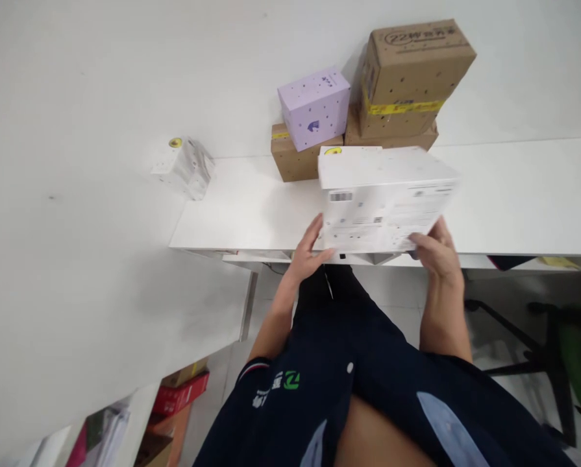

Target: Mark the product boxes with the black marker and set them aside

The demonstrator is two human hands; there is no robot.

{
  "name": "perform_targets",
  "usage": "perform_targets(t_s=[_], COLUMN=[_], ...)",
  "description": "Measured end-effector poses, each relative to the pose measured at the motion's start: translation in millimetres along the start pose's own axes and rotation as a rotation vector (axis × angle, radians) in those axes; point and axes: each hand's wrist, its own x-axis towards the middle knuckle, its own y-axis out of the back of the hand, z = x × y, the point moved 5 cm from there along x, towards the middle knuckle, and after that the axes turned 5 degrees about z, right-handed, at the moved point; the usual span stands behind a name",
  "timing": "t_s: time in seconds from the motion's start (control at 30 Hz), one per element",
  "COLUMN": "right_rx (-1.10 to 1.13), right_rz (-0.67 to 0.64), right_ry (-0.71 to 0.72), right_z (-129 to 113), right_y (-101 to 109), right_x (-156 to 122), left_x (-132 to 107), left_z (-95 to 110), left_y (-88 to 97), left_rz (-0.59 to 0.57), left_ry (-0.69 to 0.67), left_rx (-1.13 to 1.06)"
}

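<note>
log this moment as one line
left hand: holding white box, lower left corner | right hand: gripping its lower right corner | behind: purple box on brown carton

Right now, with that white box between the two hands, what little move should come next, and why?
Perhaps ease the white box slightly farther over the white desk: in this view its lower edge roughly lines up with the desk's front edge, and the left hand and right hand are at its lower corners, seemingly placed to guide it.
</note>
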Motion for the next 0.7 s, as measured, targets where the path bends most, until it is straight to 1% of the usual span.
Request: perform_targets(t_s=[0.03,0.1,0.13,0.2,0.27,0.3,0.33,0.37,0.4,0.43,0.47,0.53,0.6,0.63,0.67,0.7], right_rx=[-0.033,-0.096,-0.117,-0.137,-0.180,-0.219,-0.270,-0.327,-0.386,-0.442,-0.494,-0.600,-0.733,-0.816,-0.907,-1.002], right_rz=[0.098,0.261,0.324,0.433,0.525,0.574,0.619,0.659,0.689,0.713,0.738,0.792,0.802,0.755,0.668,0.553], right_ry=[0.057,0.182,0.236,0.320,0.374,0.378,0.352,0.309,0.249,0.180,0.105,-0.041,-0.129,-0.138,-0.124,-0.094], right_z=[-1.4,-3.1,-2.2,3.7,13.9,20.1,27.2,34.4,41.6,48.5,55.0,66.0,72.7,74.4,75.3,75.6], right_y=[20.2,57.6,74.3,103.8,127.7,137.7,146.2,153.1,158.1,161.2,162.5,159.1,145.1,133.1,117.9,100.3], right_x=[1.5,5.2,8.0,16.3,27.4,33.3,39.1,44.2,48.0,50.0,49.6,41.5,27.6,21.2,16.0,11.9], left_x=[10.2,32.6,44.0,65.3,83.8,91.4,97.6,102.0,104.6,105.1,103.2,92.8,75.5,65.8,56.3,47.4], left_z=[4.0,7.9,7.7,3.1,-2.6,-4.5,-5.8,-6.5,-6.9,-7.6,-9.1,-15.0,-23.7,-27.8,-31.1,-33.4], left_y=[-21.4,-63.1,-84.4,-125.8,-158.0,-169.2,-176.6,-179.9,-178.8,-173.4,-164.2,-136.9,-105.8,-91.7,-79.8,-70.4], left_rz=[-0.090,-0.176,-0.213,-0.312,-0.376,-0.391,-0.395,-0.383,-0.354,-0.310,-0.253,-0.125,-0.028,0.002,0.017,0.023], left_ry=[-0.056,-0.136,-0.158,-0.153,-0.126,-0.118,-0.115,-0.120,-0.130,-0.139,-0.147,-0.137,-0.089,-0.056,-0.022,0.013], left_rx=[0.022,0.104,0.154,0.287,0.443,0.510,0.561,0.594,0.610,0.612,0.608,0.602,0.619,0.636,0.657,0.681])
